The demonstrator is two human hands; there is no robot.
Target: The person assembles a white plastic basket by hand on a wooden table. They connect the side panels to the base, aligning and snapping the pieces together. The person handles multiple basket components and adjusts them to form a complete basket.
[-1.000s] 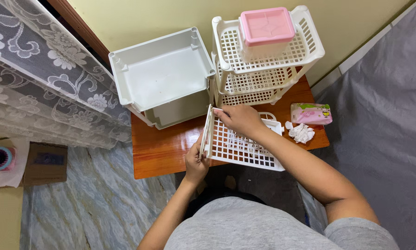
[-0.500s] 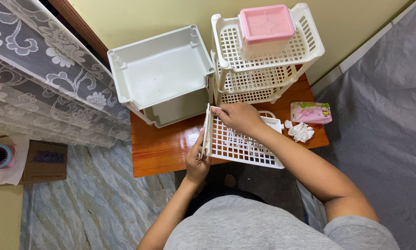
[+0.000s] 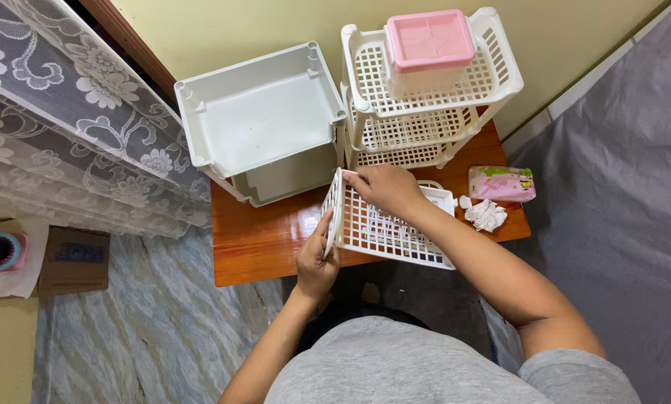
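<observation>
Change: basket (image 3: 391, 228) now tipped a little more open at its left edge than a second ago; both hands stay on it, rest of scene unmoved
Left hand (image 3: 316, 258): grasping basket's left rim, fingers curled round the edge, thumb up along it
Right hand (image 3: 386, 188): gripping basket's far left corner from above, forearm lying across the mesh
Basket: white lattice plastic, held tilted over table's (image 3: 264, 243) front edge, near side overhanging
Behind: solid white tray rack (image 3: 260, 120) at left; lattice rack (image 3: 425, 112) at right, just beside it
On lattice rack: pink-lidded box (image 3: 431, 46) on top tier
Right of basket: pink tissue pack (image 3: 501, 183), crumpled tissue (image 3: 486, 214) near it, both on table
Left: lace curtain (image 3: 66, 127)
</observation>
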